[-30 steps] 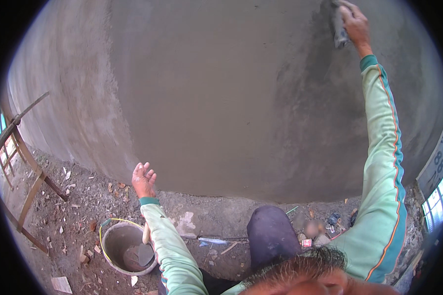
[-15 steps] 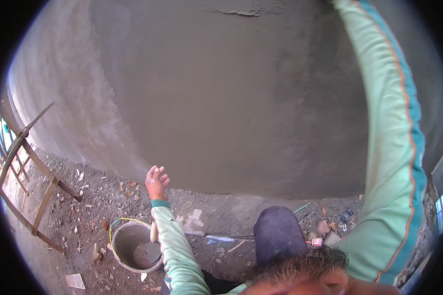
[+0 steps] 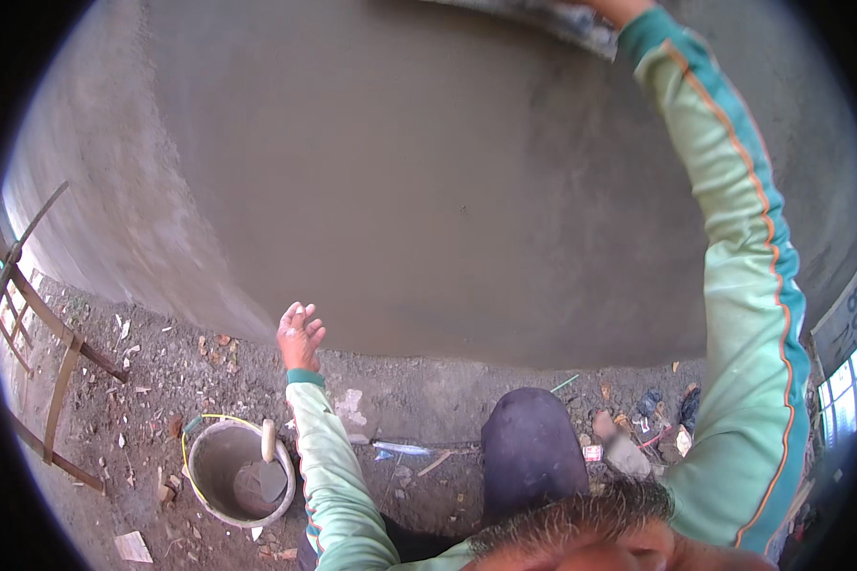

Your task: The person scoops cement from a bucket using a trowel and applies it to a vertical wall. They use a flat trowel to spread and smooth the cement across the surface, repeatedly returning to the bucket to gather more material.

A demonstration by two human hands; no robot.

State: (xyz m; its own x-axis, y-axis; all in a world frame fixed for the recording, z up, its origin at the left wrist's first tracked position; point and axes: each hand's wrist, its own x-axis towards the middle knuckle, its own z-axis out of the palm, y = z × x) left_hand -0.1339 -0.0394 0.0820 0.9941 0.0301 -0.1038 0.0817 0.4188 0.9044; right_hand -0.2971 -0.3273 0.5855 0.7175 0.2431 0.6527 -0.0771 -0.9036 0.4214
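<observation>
At the top edge of the picture my right hand [image 3: 621, 9] grips a long, flat, mortar-smeared plastering float [image 3: 552, 21], which lies against the wet grey plaster wall [image 3: 400, 190]. The upper edge cuts off most of the hand and part of the float. Low on the wall, at left of centre, my left hand [image 3: 300, 335] holds nothing; its fingers are loosely bent and apart. Below that hand stands a round bucket [image 3: 200, 466] with some mortar inside. A trowel [image 3: 270, 468] rests in it, its pale handle leaning on the rim.
Wooden poles [image 3: 65, 390] form a frame at the far left. Rubble and scraps litter the dirt ground [image 3: 152, 381] along the wall's foot. My bent knee [image 3: 533, 447] is near the wall, with stones [image 3: 626, 455] and crumpled plastic [image 3: 649, 402] to its right.
My right hand has come down and left, bringing the float into view over the rough patch of plaster at the top. The left hand stays nearly where it was, while the view has shifted slightly.
</observation>
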